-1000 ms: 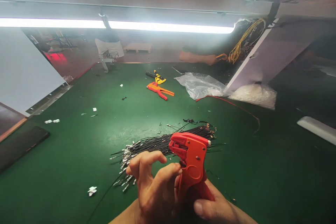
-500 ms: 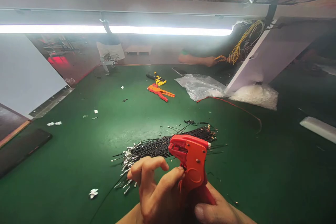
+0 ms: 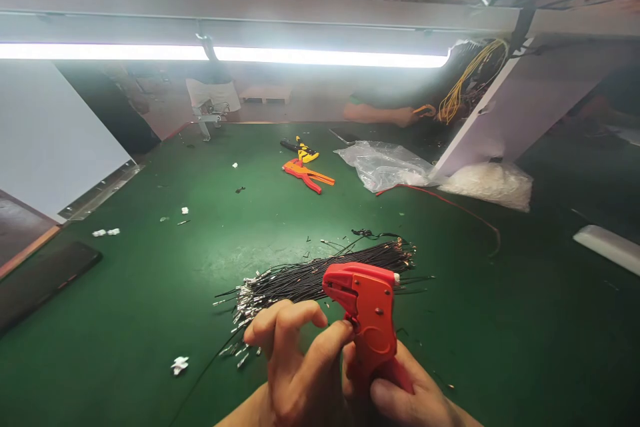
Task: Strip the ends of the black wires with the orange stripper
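Right hand point(image 3: 405, 393) grips the red wire stripper point(image 3: 367, 317) while left hand point(image 3: 295, 360) fingers pinch a black wire point(image 3: 200, 380) at its jaws; looks like feeding, squeeze comes next.

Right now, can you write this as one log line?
right hand: grips red stripper | left hand: fingertips at its jaws | black wires: bundled on green mat
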`<state>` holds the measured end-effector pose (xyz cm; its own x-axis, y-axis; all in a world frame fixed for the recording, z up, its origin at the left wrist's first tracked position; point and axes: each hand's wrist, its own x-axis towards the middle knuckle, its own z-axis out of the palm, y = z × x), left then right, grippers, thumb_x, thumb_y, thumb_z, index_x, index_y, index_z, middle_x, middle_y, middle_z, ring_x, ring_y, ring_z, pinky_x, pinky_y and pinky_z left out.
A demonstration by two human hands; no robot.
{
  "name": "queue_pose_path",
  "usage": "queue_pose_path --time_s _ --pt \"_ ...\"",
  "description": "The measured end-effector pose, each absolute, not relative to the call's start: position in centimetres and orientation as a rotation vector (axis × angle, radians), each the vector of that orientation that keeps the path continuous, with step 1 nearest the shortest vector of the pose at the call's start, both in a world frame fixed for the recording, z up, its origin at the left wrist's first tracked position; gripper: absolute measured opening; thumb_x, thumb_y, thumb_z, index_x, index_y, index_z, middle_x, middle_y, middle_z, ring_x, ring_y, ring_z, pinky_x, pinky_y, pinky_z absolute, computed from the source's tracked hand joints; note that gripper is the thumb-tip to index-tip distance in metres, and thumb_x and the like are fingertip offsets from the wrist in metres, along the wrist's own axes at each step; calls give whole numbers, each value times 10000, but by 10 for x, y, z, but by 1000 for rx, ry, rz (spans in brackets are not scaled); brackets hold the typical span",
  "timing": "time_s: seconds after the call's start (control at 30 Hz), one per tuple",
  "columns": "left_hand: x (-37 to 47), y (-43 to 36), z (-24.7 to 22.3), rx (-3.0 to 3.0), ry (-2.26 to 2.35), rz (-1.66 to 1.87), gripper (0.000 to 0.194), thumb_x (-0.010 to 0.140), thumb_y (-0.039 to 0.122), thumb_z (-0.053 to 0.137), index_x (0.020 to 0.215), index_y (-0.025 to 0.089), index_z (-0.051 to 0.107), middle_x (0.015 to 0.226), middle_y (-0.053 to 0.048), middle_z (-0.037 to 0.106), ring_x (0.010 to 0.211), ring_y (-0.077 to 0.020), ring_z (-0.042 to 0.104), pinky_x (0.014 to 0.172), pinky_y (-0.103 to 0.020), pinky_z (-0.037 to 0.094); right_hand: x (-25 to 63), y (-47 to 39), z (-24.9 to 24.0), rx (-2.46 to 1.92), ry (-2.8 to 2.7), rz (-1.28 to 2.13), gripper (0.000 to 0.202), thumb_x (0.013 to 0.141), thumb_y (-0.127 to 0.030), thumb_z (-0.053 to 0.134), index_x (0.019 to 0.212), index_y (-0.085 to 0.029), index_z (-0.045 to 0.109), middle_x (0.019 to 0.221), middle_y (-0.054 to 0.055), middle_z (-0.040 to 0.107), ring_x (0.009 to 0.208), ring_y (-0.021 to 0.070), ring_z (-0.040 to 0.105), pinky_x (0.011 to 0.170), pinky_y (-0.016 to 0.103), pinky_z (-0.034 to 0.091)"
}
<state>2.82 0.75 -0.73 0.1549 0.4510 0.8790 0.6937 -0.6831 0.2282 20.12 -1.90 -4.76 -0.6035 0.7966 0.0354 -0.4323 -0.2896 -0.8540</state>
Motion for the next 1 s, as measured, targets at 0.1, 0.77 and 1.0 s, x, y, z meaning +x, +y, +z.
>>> queue_pose_path --time_s 0.1,0.77,1.0 --pt "28 7 -8 -2152 -1097 -1543 182 815 40 592 856 180 702 887 -77 490 852 -241 422 725 -390 290 202 -17 -42 -538 -1161 1961 397 859 -552 670 891 -166 578 721 -2 464 611 108 358 566 255 288" --pt "32 6 0 -2238 -1231 -1547 156 792 64 607 823 211 648 845 -46 458 837 -232 397 783 -408 265 204 -21 -35 -601 -993 2111 454 817 -589 679 978 -182 561 773 15 503 652 143 470 595 256 369" --pt "26 8 -8 -2224 -1107 -1510 204 813 26 553 818 194 670 855 -60 473 831 -232 404 749 -384 281 205 -18 -38 -614 -1186 1981 455 868 -592 640 736 -172 524 609 -49 368 519 74 309 467 206 265"
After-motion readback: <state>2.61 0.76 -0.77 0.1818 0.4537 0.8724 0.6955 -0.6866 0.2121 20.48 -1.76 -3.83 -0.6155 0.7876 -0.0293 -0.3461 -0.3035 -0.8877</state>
